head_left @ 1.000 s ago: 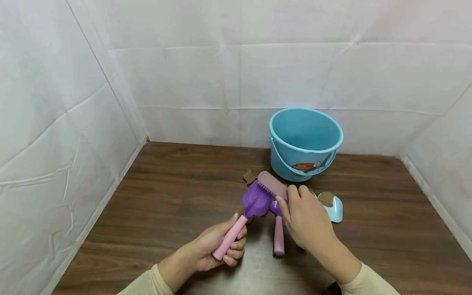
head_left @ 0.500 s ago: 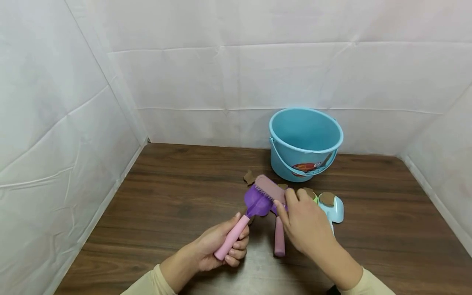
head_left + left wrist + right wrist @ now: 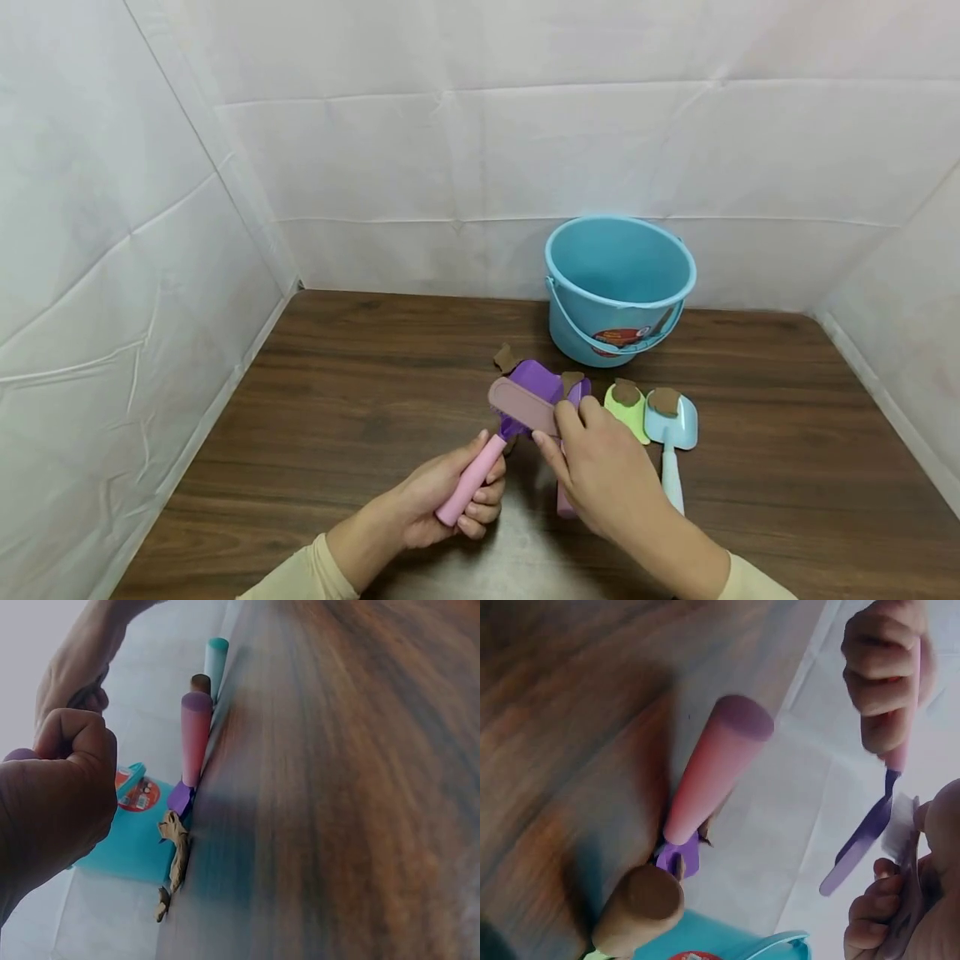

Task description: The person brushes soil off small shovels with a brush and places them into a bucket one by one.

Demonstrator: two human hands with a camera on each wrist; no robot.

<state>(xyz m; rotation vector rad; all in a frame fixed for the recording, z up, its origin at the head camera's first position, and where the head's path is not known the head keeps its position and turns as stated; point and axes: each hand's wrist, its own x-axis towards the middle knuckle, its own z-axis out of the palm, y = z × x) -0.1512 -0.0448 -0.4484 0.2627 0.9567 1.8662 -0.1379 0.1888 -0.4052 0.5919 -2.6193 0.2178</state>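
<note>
My left hand (image 3: 427,500) grips the pink handle of a toy shovel (image 3: 542,379), its purple blade tilted up above the table. In my right hand (image 3: 607,467) is a mauve brush (image 3: 519,404), pinched at one end. It lies across the purple blade in the head view; the right wrist view shows its pale bristles (image 3: 898,825) turned toward the blade. Under the right hand a second tool with a pink handle (image 3: 720,769) and purple head (image 3: 579,390) rests on the table, partly hidden. Crumpled brown pieces (image 3: 506,358) lie close by.
A light blue bucket (image 3: 618,321) stands behind the hands, handle hanging at its front. Right of the hands lie a green tool (image 3: 637,423) and a light blue shovel (image 3: 681,429), each with a brown piece on its head. White sheeting (image 3: 375,167) borders the wooden table (image 3: 360,375).
The brush in my right hand has swept down and left across the purple blade, from its upper end toward the handle. The left hand stays nearly in place. The green tool has come into view.
</note>
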